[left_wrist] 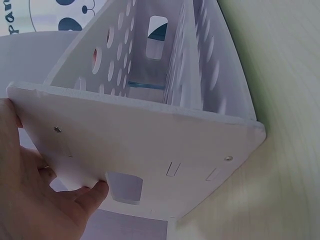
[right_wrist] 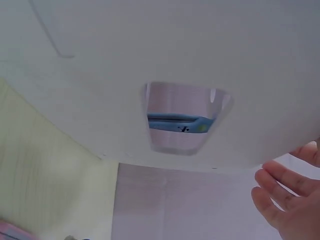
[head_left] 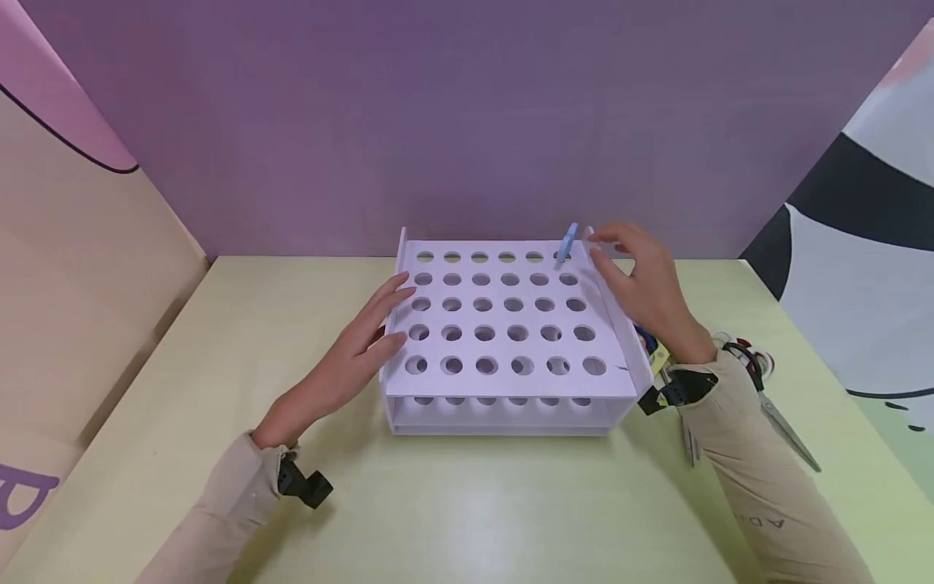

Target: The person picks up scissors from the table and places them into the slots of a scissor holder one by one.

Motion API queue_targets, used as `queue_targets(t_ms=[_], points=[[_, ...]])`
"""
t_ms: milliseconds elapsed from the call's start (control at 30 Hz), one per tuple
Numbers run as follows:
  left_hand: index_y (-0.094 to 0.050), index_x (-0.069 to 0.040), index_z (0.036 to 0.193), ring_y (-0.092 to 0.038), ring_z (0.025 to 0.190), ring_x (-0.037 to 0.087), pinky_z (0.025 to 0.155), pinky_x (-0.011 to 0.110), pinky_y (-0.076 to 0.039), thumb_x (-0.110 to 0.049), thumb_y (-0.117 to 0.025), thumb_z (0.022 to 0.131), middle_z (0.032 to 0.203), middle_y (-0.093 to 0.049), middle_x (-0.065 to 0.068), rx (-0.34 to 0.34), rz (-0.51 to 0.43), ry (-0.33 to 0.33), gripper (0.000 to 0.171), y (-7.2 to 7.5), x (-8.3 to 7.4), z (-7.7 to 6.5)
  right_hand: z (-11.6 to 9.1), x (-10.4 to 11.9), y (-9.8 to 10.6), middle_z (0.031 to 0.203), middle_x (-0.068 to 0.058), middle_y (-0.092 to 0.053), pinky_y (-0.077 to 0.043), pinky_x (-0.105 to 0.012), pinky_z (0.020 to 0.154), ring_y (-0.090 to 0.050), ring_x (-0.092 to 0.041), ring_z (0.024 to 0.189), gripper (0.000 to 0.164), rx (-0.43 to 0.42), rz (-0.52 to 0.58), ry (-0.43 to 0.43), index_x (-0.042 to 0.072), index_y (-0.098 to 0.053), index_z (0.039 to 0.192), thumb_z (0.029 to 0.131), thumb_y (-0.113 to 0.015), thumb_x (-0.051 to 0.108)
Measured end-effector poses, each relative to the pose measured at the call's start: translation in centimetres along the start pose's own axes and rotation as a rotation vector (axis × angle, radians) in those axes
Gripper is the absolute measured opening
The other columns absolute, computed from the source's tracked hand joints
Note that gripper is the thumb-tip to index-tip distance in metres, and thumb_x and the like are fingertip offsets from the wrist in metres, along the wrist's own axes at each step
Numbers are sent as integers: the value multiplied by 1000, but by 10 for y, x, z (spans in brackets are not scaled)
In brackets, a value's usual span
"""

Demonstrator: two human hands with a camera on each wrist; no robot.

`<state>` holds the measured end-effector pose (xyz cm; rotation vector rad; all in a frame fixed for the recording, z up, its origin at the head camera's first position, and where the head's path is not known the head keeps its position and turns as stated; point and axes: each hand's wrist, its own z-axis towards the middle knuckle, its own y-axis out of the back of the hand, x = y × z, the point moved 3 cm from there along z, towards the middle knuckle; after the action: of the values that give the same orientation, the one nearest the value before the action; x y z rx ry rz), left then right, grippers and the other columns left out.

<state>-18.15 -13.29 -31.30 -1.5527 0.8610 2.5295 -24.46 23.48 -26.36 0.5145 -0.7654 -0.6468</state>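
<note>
A white rack [head_left: 467, 319] with rows of round holes stands on the table. My left hand [head_left: 357, 349] rests on its left side, fingers over the upper edge. In the left wrist view, fingertips of the left hand [left_wrist: 55, 200] touch the outer side panel [left_wrist: 145, 150] beside its cutout. A slim light-blue pen-shaped thing [head_left: 567, 245] stands tilted in the back right hole; its body [right_wrist: 182, 123] shows through the right panel's cutout. Just right of it is my right hand [head_left: 642, 280], thumb and forefinger apart with nothing between them. The right wrist view shows the right hand's [right_wrist: 295, 200] fingers loosely bent.
Scissors [head_left: 781, 422] with black handles lie on the table to the right, by my right forearm. A yellow and blue thing [head_left: 657, 354], partly hidden, sits beside the rack's right side. Behind the table stands a purple wall [head_left: 467, 122].
</note>
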Motion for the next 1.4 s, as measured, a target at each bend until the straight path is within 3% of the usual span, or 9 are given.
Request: queue_targets(t_ms=[100,333,500,633,767,933,1100,1400], points=[[-34,-8,153,-14,151,16,115,53,-28,-12,-47,102,166,-13,-5,-8,-4,2,53,0,-1,0,-4,4,6,121,-17,-65,-47,-55,94,-59,-35,112,23,-26,-3,-9,-1,-66,117,100,-57,12],[-35,-9,153,-15,151,15,115,52,-29,-11,-47,102,166,-14,-6,-10,-8,1,53,0,-2,-1,-18,6,23,127,-16,-64,-44,-55,99,-57,-34,117,37,-21,-13,-121,1,-64,124,105,-40,23],[-35,-9,153,-14,151,16,115,52,-27,-12,-47,102,166,-14,-7,-12,1,9,53,0,1,0,-30,-2,33,128,-16,-63,-41,-37,91,-57,-33,114,42,-21,-45,-162,1,-64,123,105,-30,19],[-35,-9,153,-13,151,16,116,53,-26,-12,-47,102,165,-14,-8,-15,12,12,53,0,4,2,-37,-14,38,125,-20,-63,-41,-47,91,-55,-37,114,42,3,-83,-195,0,-62,123,103,-29,16],[-35,-11,153,-12,151,13,116,55,-24,-13,-47,102,165,-14,-9,-17,24,14,53,0,6,3,-43,-27,41,123,-26,-59,-43,-60,90,-53,-42,109,42,124,-151,-236,-3,-58,125,106,-31,23],[-36,-11,153,-12,151,13,116,56,-25,-12,-48,102,165,-15,-9,-15,20,2,52,-2,9,4,-49,-45,46,120,-29,-59,-47,-60,83,-56,-43,103,51,326,-259,-289,-6,-52,131,108,-35,35],[-38,-11,152,-13,151,14,116,56,-24,-12,-47,102,165,-15,-9,-23,19,1,51,-3,9,4,-54,-66,47,124,-36,-54,-50,-61,81,-58,-48,102,53,501,-358,-377,-8,-48,134,104,-47,36],[-40,-12,151,-14,150,12,116,54,-26,-12,-48,102,165,-16,-8,-27,17,-1,50,-3,10,5,-64,-92,43,121,-39,-54,-47,-65,83,-54,-52,107,54,637,-433,-467,-12,-46,132,100,-55,31]])
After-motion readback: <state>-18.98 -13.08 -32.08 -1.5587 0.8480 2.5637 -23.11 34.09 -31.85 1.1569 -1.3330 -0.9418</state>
